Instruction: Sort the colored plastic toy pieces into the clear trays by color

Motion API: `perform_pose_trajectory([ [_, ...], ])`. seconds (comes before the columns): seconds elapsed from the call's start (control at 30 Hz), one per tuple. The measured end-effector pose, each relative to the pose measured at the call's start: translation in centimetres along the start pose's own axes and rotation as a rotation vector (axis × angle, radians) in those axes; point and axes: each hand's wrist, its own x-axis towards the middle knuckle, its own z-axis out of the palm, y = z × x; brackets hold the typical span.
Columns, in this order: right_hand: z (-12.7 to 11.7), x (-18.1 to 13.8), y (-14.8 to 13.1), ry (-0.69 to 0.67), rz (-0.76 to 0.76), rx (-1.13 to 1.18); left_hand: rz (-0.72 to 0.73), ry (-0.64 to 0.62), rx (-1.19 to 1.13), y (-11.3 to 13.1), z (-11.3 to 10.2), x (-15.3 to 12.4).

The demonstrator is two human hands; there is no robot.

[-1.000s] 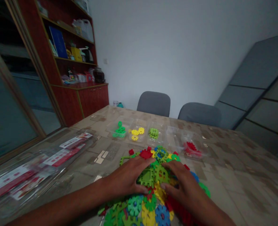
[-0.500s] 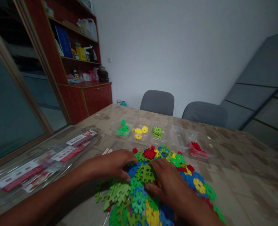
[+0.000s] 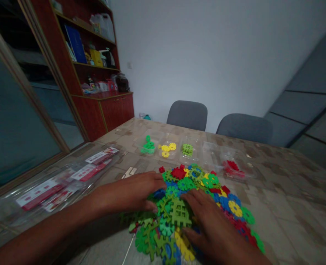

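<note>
A heap of plastic interlocking building pieces (image 3: 167, 226) in green, blue, yellow and red lies on the table in front of me. My right hand (image 3: 207, 217) is at its right side, thumb and fingers along the edge of an olive-green square lattice piece (image 3: 181, 212), which it appears to grip. My left hand (image 3: 144, 191) rests over the left side of the heap. Its thumb and curled fingers are apart, with a dark blue piece (image 3: 159, 193) by the fingertips; I see nothing held there.
Clear plastic boxes stand behind the heap: one with green pieces (image 3: 148, 146), one with yellow flower pieces (image 3: 168, 148), one with light green squares (image 3: 187, 149), one with red pieces (image 3: 232, 168). Clear packages (image 3: 46, 191) lie left. Two grey chairs (image 3: 187, 116) stand beyond.
My right hand and the olive-green square piece have shifted slightly right and toward me. Behind it, a green flower piece is now uncovered. My left hand stays over the heap's left side.
</note>
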Motion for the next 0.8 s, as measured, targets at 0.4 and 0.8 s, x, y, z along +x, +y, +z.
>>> perform_pose_trajectory([
  [0.4, 0.0, -4.9, 1.7, 0.012, 0.047, -0.043, 0.169, -0.087, 0.199, 4.4, 7.2, -2.0],
  [0.8, 2.7, -3.8, -1.2, 0.140, 0.083, -0.221, 0.193, 0.117, 0.106, 3.6, 6.8, -2.2],
])
